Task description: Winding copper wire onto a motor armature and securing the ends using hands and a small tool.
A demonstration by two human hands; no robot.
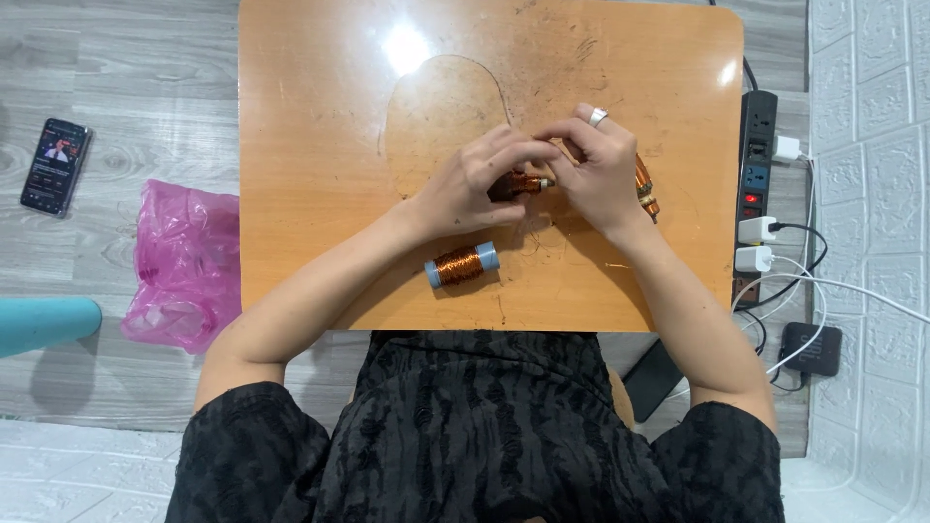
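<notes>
- Grey wood-look flooring is seen around a small orange-brown table [320,145], whose scratched top is viewed from straight above; a white tiled wall runs along the right side.
- Both hands are brought together near the middle of the table, slightly toward its right edge.
- The left hand [472,181] is curled, its fingertips pinched on the end of a small copper-wound coil [520,183] that lies between the two hands.
- The right hand [598,167], with a ring on one finger, is closed over the other side of the same work; its fingertips meet those of the left hand above the coil.
- A second copper-wound piece [645,187] is partly hidden under the right hand, showing only at the wrist side, toward the right edge of the table.
- A spool of copper wire [462,264] with pale blue ends is lying on its side near the front edge, just below the left wrist and untouched.
- A pink plastic bag [184,261] is lying on the floor against the left edge of the table, and a phone [56,166] with a lit screen lies further left.
- A black power strip [757,184] with white plugs and cables is placed along the right edge.
</notes>
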